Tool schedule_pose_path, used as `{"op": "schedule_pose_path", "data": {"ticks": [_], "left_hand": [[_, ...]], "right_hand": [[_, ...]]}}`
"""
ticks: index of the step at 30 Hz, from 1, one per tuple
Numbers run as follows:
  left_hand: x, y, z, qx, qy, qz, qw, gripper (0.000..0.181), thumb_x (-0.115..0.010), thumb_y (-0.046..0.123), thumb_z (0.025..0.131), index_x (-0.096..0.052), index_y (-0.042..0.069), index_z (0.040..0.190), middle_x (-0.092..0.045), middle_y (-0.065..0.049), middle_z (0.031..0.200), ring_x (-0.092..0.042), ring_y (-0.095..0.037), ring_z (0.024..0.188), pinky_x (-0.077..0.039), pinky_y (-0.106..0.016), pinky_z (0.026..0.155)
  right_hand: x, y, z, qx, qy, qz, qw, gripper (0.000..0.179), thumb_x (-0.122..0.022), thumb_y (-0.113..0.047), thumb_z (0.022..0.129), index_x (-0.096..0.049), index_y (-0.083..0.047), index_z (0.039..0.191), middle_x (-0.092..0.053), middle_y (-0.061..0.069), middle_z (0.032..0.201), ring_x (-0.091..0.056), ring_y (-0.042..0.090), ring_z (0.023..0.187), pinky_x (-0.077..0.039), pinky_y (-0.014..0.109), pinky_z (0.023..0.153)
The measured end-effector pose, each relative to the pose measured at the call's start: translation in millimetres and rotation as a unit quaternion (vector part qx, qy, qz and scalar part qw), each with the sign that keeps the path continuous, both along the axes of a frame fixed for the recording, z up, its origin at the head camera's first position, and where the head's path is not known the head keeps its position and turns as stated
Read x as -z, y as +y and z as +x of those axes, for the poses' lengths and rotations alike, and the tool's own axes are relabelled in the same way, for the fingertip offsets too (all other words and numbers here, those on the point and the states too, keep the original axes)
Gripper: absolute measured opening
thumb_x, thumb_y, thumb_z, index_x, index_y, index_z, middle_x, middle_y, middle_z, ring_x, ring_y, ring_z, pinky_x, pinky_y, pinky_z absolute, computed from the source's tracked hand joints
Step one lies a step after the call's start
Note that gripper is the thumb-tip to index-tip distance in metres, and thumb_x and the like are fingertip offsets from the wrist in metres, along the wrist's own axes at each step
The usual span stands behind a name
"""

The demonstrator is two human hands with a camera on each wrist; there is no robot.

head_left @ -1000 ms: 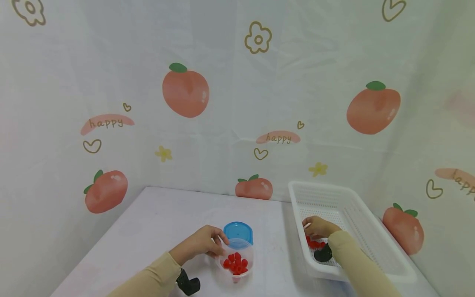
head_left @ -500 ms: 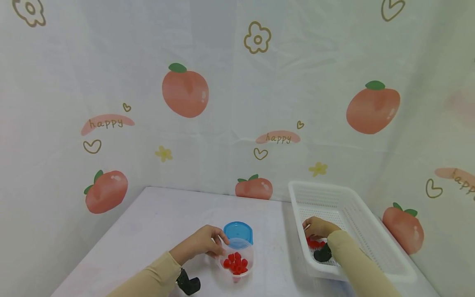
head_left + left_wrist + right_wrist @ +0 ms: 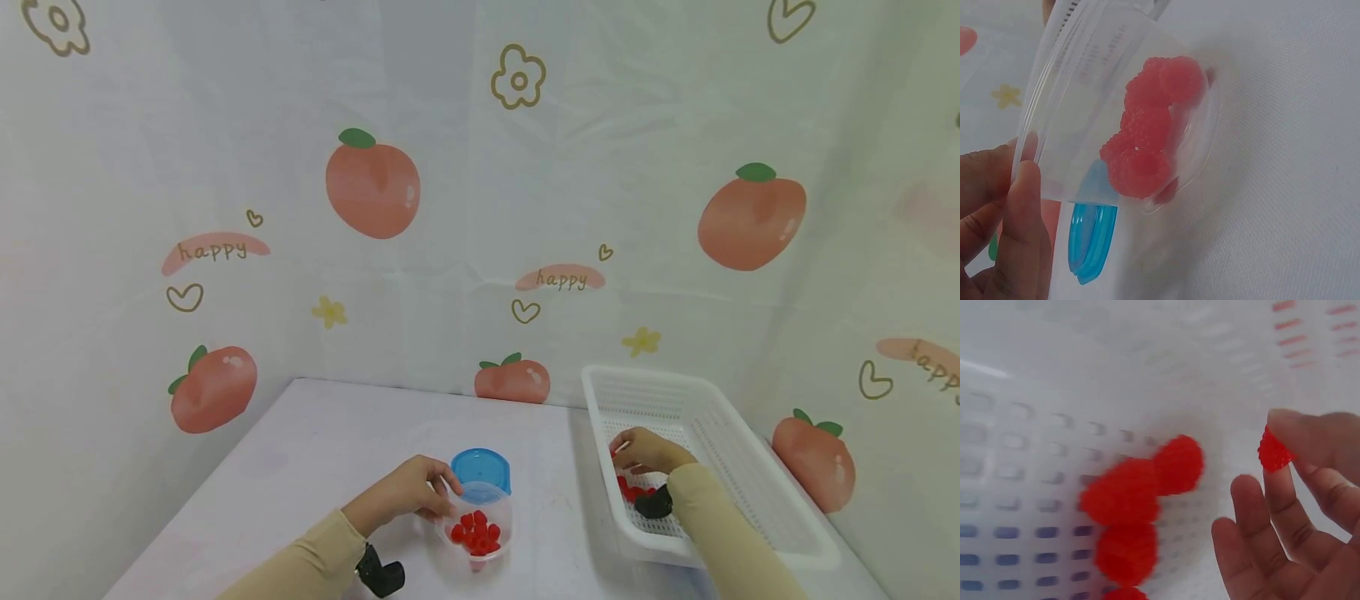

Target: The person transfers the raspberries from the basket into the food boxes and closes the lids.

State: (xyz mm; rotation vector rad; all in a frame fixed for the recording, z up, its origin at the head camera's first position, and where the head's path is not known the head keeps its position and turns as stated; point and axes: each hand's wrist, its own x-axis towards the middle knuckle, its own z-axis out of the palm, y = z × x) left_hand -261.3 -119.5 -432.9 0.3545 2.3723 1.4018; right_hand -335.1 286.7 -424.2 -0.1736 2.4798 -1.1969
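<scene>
My left hand (image 3: 408, 490) pinches the rim of a clear plastic tub (image 3: 1072, 125) between thumb and fingers. Several red raspberries (image 3: 1147, 125) lie in the bottom of that tub, which stands on the white table. Inside a white perforated basket (image 3: 757, 467) on the right, my right hand (image 3: 647, 451) holds one raspberry (image 3: 1274, 452) between thumb and fingertips, raised over the basket floor. Beneath that hand, more raspberries (image 3: 1125, 494) rest in a cluster on the basket floor. The other fingers of the right hand are spread loosely below the held berry.
A round blue lid (image 3: 480, 468) lies on the table (image 3: 360, 417) just behind the tub. The basket's tall left wall (image 3: 600, 442) stands between tub and berries. A white curtain (image 3: 450, 300) printed with peaches hangs behind the table.
My right hand has risen slightly and shifted a little away from the berry cluster, with a raspberry now showing at its fingertips. The left hand and the tub have stayed in place.
</scene>
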Motion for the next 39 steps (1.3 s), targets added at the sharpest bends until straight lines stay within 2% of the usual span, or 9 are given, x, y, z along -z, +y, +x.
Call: {"op": "schedule_pose_path", "data": {"ticks": [7, 14, 20, 22, 25, 29, 33, 35, 39], "left_hand": [[-1.5, 0.8, 1.4, 0.000, 0.002, -0.003, 1.0000, 0.020, -0.078, 0.005, 0.078, -0.070, 0.004, 0.096, -0.057, -0.006, 0.075, -0.057, -0.013, 0.057, -0.057, -0.025, 0.058], [-3.1, 1.6, 1.7, -0.002, 0.005, -0.007, 1.0000, 0.021, -0.078, 0.005, 0.078, -0.070, 0.002, 0.097, -0.057, -0.006, 0.075, -0.058, -0.013, 0.057, -0.057, -0.025, 0.058], [-3.1, 1.8, 1.7, -0.003, 0.005, -0.007, 1.0000, 0.021, -0.078, 0.005, 0.078, -0.070, 0.002, 0.097, -0.057, -0.006, 0.075, -0.058, -0.012, 0.057, -0.057, -0.025, 0.058], [-2.7, 1.7, 1.4, -0.004, 0.006, -0.007, 1.0000, 0.020, -0.079, 0.004, 0.077, -0.070, 0.003, 0.096, -0.057, -0.006, 0.075, -0.058, -0.012, 0.057, -0.057, -0.025, 0.058], [-2.2, 1.4, 1.2, -0.004, 0.006, -0.008, 0.9999, 0.020, -0.079, 0.004, 0.077, -0.070, 0.004, 0.095, -0.057, -0.006, 0.075, -0.058, -0.013, 0.057, -0.057, -0.025, 0.058], [-2.0, 1.0, 1.4, -0.005, 0.005, -0.009, 0.9999, 0.019, -0.078, 0.005, 0.078, -0.071, 0.005, 0.095, -0.057, -0.006, 0.075, -0.059, -0.013, 0.057, -0.057, -0.025, 0.058], [-2.7, 1.1, 1.9, -0.003, 0.007, -0.007, 0.9999, 0.019, -0.078, 0.005, 0.078, -0.071, 0.004, 0.095, -0.057, -0.006, 0.075, -0.059, -0.013, 0.057, -0.057, -0.025, 0.058], [-3.1, 1.1, 2.2, -0.002, 0.008, -0.005, 1.0000, 0.019, -0.078, 0.005, 0.078, -0.071, 0.004, 0.095, -0.057, -0.006, 0.075, -0.059, -0.012, 0.057, -0.057, -0.025, 0.058], [-2.9, 0.9, 2.2, 0.001, 0.008, -0.001, 1.0000, 0.019, -0.078, 0.004, 0.078, -0.070, 0.003, 0.095, -0.057, -0.006, 0.075, -0.059, -0.012, 0.057, -0.057, -0.025, 0.058]], "right_hand": [[-19.3, -0.5, -0.1, 0.022, 0.102, -0.026, 0.9942, 0.027, -0.065, -0.003, 0.088, -0.055, 0.012, 0.108, -0.062, 0.008, 0.090, -0.062, 0.017, 0.083, -0.057, 0.036, 0.076], [-31.3, -1.2, 2.3, 0.069, 0.225, -0.004, 0.9719, 0.031, -0.068, -0.010, 0.088, -0.056, 0.010, 0.110, -0.062, 0.024, 0.104, -0.063, 0.032, 0.093, -0.055, 0.035, 0.076], [-44.7, -5.3, 10.1, 0.125, 0.253, -0.023, 0.9591, 0.034, -0.066, -0.018, 0.092, -0.056, 0.004, 0.116, -0.059, 0.023, 0.115, -0.061, 0.039, 0.108, -0.052, 0.038, 0.085], [-50.0, -7.6, 13.1, 0.137, 0.259, -0.037, 0.9554, 0.035, -0.066, -0.019, 0.092, -0.056, 0.003, 0.117, -0.058, 0.021, 0.115, -0.063, 0.031, 0.105, -0.051, 0.033, 0.085], [-57.1, -11.1, 17.4, 0.148, 0.264, -0.058, 0.9513, 0.038, -0.067, -0.021, 0.092, -0.055, 0.003, 0.119, -0.059, 0.017, 0.114, -0.063, 0.009, 0.095, -0.048, 0.021, 0.081], [-64.1, -15.8, 24.2, 0.154, 0.268, -0.104, 0.9452, 0.040, -0.069, -0.018, 0.090, -0.054, 0.004, 0.120, -0.062, 0.002, 0.104, -0.057, -0.009, 0.083, -0.046, 0.012, 0.077], [-71.7, -23.5, 33.4, 0.166, 0.267, -0.167, 0.9345, 0.037, -0.070, -0.014, 0.089, -0.053, 0.005, 0.115, -0.059, -0.016, 0.091, -0.059, -0.008, 0.082, -0.046, 0.010, 0.077], [-75.2, -28.9, 38.9, 0.171, 0.265, -0.192, 0.9294, 0.036, -0.071, -0.013, 0.088, -0.053, 0.005, 0.114, -0.058, -0.019, 0.088, -0.060, -0.006, 0.082, -0.047, 0.010, 0.077], [-78.4, -41.1, 50.4, 0.159, 0.262, -0.211, 0.9281, 0.033, -0.072, -0.013, 0.087, -0.055, 0.002, 0.111, -0.059, -0.018, 0.089, -0.061, -0.003, 0.083, -0.049, 0.011, 0.078]]}}
